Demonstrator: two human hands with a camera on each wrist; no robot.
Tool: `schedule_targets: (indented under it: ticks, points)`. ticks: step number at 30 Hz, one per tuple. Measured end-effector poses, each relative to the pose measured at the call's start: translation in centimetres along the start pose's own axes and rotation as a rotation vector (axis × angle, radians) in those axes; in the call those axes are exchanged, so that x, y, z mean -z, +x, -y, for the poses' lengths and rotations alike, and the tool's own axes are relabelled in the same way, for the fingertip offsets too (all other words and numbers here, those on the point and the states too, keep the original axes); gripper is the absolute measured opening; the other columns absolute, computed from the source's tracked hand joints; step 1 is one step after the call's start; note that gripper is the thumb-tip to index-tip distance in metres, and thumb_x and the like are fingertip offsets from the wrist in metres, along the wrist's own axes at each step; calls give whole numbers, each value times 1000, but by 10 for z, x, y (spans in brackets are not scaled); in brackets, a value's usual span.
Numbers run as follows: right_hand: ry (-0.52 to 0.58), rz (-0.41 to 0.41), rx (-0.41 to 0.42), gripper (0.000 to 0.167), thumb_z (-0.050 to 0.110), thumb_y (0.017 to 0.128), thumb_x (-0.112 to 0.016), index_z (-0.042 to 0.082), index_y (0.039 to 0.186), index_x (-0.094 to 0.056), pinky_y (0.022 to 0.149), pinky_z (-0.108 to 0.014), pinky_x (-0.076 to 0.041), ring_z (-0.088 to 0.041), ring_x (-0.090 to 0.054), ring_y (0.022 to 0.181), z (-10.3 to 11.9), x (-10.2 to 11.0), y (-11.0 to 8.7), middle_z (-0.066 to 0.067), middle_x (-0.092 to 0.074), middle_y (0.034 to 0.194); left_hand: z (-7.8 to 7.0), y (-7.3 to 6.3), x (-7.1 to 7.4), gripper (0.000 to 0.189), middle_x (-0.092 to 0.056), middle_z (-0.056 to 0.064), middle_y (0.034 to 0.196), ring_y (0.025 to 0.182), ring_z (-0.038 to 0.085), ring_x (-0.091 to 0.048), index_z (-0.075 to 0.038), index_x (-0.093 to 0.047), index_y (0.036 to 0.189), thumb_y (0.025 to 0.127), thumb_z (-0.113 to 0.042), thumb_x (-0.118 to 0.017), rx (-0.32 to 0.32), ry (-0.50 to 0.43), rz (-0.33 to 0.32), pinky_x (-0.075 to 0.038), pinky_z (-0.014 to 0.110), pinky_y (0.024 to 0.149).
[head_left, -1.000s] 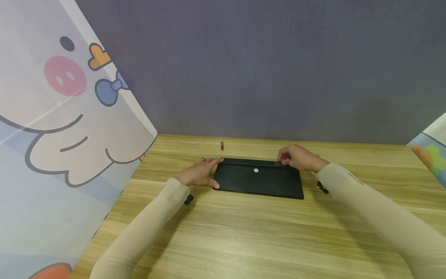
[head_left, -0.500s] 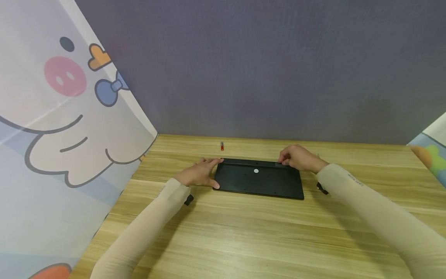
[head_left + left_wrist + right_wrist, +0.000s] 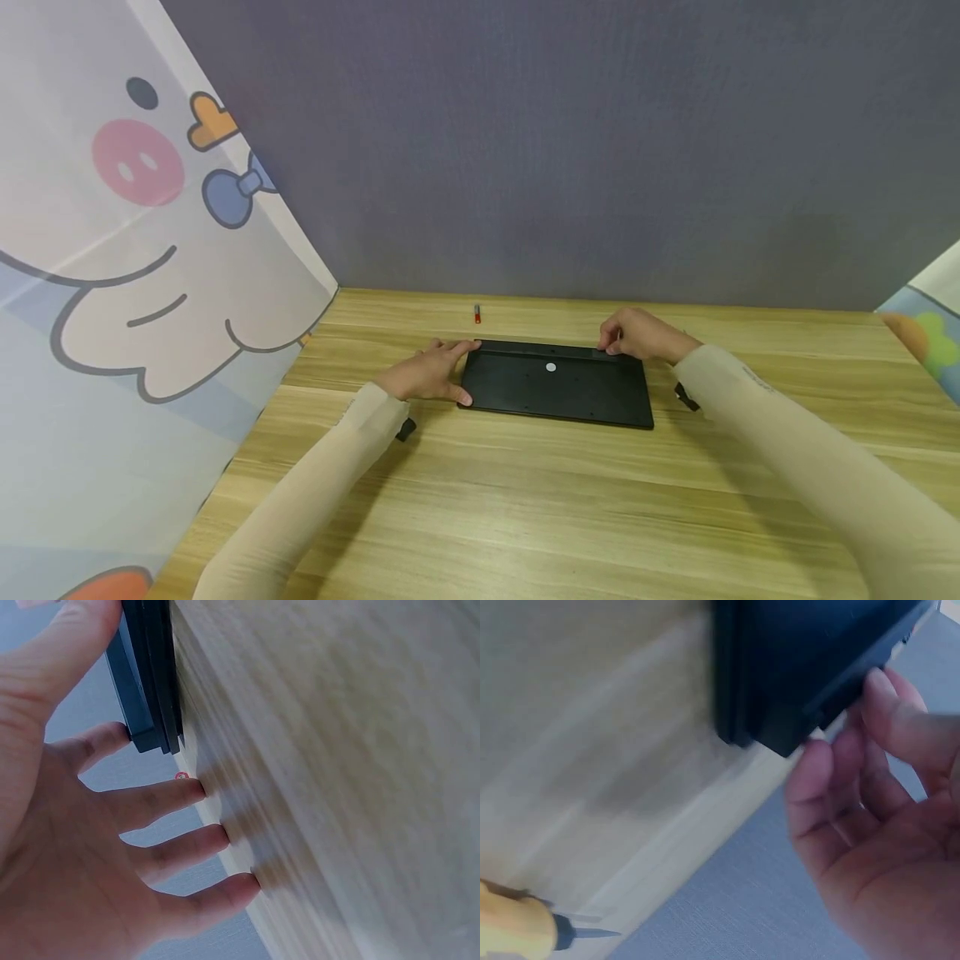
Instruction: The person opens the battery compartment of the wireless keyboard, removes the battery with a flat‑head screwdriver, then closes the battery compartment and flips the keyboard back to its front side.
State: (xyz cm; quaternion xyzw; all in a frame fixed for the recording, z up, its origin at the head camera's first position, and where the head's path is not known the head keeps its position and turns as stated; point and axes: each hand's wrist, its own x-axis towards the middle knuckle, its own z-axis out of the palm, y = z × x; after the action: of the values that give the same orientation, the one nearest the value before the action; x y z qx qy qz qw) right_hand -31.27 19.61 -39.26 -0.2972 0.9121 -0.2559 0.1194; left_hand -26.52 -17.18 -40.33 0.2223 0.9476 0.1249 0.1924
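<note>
A black keyboard (image 3: 555, 387) lies underside up on the wooden table, with a white round sticker and a raised strip along its far edge. My left hand (image 3: 429, 372) rests at its left end, thumb on the near corner and index finger on the far one. In the left wrist view the other fingers are spread, their tips by the wood. My right hand (image 3: 647, 336) has its fingers curled at the raised strip, towards the right end. There the thumb touches a small panel (image 3: 603, 354), which looks like a battery cover; the fingertips partly hide it.
A small red and grey battery (image 3: 477, 314) lies behind the keyboard. In the right wrist view a screwdriver (image 3: 517, 922) with a yellow handle lies on the table. A grey partition (image 3: 570, 167) rises along the table's far edge.
My right forearm has shifted slightly left, while the fingers stay at the raised strip. The left hand and the keyboard have not visibly moved.
</note>
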Motion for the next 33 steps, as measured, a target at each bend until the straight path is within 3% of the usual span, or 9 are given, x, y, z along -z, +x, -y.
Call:
schedule_targets:
  ticks: [3,8,14,26,33]
  points:
    - [38,56,15,17,-10,80,-67,5,75,-67,65,-34,-47,-17,-57,74,-2,4,4,-3,-66,83,0,0,0,104,-21,8,154,138,43,-13,-29,-17,152,69,-54,-75,0,2,-2,-18,62,104]
    - [100,152,-27,13,-10,82,-66,2,78,-65,64,-30,-45,-17,-53,70,-6,8,10,-4,-62,78,1,0,-2,104,-22,9,153,138,42,-14,-29,-17,152,69,-54,-75,2,5,-5,-19,61,104]
    - [120,207,-87,7,-3,86,-65,3,83,-63,63,-30,-42,-15,-47,66,-12,11,11,-4,-58,74,1,1,-2,104,-21,9,154,138,43,-13,-30,-17,152,70,-54,-75,3,5,-3,-19,61,103]
    - [115,160,-106,4,2,88,-66,3,84,-64,65,-32,-42,-18,-48,69,-11,7,9,-6,-60,77,3,-3,-3,104,-21,9,154,138,43,-12,-27,-20,152,68,-54,-76,-13,-35,-9,-17,62,103]
    - [-46,109,-54,12,-6,85,-65,4,92,-66,74,-41,-47,-22,-56,84,12,4,6,-6,-62,90,2,-2,-4,104,-20,8,154,138,43,-11,-28,-20,152,69,-54,-77,-20,-60,-5,-17,63,103]
